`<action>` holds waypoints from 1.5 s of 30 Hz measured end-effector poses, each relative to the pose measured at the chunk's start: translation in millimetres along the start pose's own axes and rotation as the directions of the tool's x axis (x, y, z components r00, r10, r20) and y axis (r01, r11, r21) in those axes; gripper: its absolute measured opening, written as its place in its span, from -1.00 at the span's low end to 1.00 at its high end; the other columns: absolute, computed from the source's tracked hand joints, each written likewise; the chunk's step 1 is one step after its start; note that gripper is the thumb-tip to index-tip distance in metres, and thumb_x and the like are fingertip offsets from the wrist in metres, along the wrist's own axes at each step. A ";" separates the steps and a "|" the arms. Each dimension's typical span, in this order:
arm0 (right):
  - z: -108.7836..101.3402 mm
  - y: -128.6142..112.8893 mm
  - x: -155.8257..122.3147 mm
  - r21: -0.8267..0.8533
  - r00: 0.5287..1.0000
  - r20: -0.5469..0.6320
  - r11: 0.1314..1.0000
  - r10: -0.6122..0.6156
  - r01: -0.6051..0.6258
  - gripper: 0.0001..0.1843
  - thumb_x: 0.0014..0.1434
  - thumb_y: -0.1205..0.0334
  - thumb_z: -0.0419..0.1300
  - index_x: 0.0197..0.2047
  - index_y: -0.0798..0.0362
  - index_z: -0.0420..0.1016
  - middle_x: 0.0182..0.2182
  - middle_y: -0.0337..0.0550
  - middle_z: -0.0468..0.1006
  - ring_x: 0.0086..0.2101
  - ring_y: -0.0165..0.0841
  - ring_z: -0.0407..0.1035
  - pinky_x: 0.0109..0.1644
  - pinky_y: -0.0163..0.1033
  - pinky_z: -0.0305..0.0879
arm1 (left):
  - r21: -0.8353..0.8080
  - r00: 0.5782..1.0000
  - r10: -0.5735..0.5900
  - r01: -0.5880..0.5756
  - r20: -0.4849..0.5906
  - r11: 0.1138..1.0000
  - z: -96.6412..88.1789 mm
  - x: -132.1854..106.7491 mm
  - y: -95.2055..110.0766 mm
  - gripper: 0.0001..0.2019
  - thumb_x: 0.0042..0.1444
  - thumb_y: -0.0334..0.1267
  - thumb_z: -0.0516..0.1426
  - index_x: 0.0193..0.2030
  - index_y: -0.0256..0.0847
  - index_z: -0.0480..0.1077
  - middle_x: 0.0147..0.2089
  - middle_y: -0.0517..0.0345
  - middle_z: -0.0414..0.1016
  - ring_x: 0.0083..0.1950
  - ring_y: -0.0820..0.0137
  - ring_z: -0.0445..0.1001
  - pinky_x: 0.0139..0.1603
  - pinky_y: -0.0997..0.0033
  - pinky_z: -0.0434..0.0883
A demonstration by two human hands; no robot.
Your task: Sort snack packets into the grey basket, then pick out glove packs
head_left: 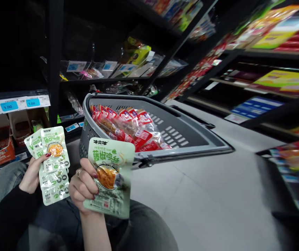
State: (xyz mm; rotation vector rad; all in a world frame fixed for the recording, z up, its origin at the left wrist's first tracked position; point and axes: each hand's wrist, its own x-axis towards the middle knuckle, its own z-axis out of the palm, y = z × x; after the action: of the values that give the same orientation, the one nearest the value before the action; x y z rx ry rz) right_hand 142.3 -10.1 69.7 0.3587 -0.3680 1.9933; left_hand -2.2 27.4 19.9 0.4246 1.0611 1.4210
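Observation:
My left hand [32,173] is closed on several light green snack pouches [55,148], fanned out over one another, with the thumb pressed on the front one. In my right hand [82,186] is a single green snack pouch [112,174], gripped along its left edge with the fingers across its front. That pouch is upright and faces me, showing a round food picture. Just beyond it stands a grey shopping basket [188,125] holding several red and clear snack packs [128,125]. The right-hand pouch overlaps the basket's near side in the view.
On the left, a black shelf carries price tags [9,105] above open cartons [0,139]. More packaged goods [139,54] lie on the shelves behind the basket. Blurred shelves [277,83] line the right side. Pale floor [204,198] spreads to the right of my knees.

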 end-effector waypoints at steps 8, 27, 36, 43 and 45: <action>0.6 1.4 0.0 -0.195 0.936 -0.326 0.978 -0.133 0.071 -0.70 0.20 0.13 -0.12 -0.51 -0.01 -0.13 -0.83 -0.63 -0.23 -0.81 -0.66 -0.64 -0.77 -0.52 -0.54 | 0.035 1.000 0.005 -0.005 -0.003 0.999 0.6 -1.9 1.1 -0.60 -0.06 -0.48 0.19 -0.02 -0.26 0.40 -0.21 0.01 0.58 -0.30 0.25 0.56 -0.32 0.39 0.53; -34.1 3.8 -13.9 -0.536 0.971 -0.070 0.812 0.229 -0.230 -0.33 -0.13 -0.51 -0.15 -0.54 -0.04 -0.25 -0.98 -0.64 -0.19 -0.96 -0.54 -0.33 -0.80 -0.44 -0.12 | 0.032 1.000 0.003 -0.004 0.013 0.999 -1.7 -0.4 -1.2 -0.62 -0.06 -0.44 0.20 -0.03 -0.26 0.39 -0.19 0.01 0.57 -0.30 0.27 0.56 -0.31 0.39 0.53; 32.6 -38.7 -17.2 -0.971 0.812 -0.142 -0.078 -0.567 -0.224 -0.67 0.15 -0.04 0.05 -0.48 0.01 0.14 -0.66 -0.36 0.22 -0.64 -0.47 0.10 -0.53 -0.38 0.06 | -0.209 0.944 -0.305 0.325 0.123 0.922 -9.2 4.5 -0.9 -0.56 -0.04 -0.45 0.08 0.05 -0.35 0.31 -0.27 -0.08 0.59 -0.24 0.14 0.56 -0.19 0.14 0.50; 16.0 -39.6 -10.2 -0.622 0.772 0.044 -0.622 -0.634 -0.475 -0.66 0.21 0.08 -0.08 -0.55 0.01 0.04 -0.70 -0.35 0.17 -0.67 -0.46 0.03 -0.56 -0.36 -0.10 | -0.208 0.807 -0.434 0.541 0.401 0.815 -13.3 -6.2 0.8 -0.39 -0.21 -0.42 0.15 0.09 -0.34 0.25 -0.19 -0.12 0.57 -0.07 0.02 0.49 -0.08 0.01 0.42; 6.7 -31.4 -4.2 -0.623 0.802 0.001 -0.628 -0.597 -0.467 -0.66 0.23 0.08 -0.10 -0.54 0.01 0.06 -0.70 -0.34 0.20 -0.68 -0.46 0.04 -0.56 -0.36 -0.09 | -0.183 0.804 -0.444 0.543 0.396 0.820 -13.0 -7.4 -1.1 -0.40 -0.21 -0.41 0.16 0.09 -0.36 0.25 -0.21 -0.14 0.57 -0.05 0.00 0.47 -0.07 0.00 0.42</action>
State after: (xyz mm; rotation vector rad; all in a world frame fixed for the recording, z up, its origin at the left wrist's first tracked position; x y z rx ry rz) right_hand 173.0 -3.0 77.2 -1.6124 -1.5562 0.2824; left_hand -10.5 15.9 14.8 0.1438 0.6050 0.9560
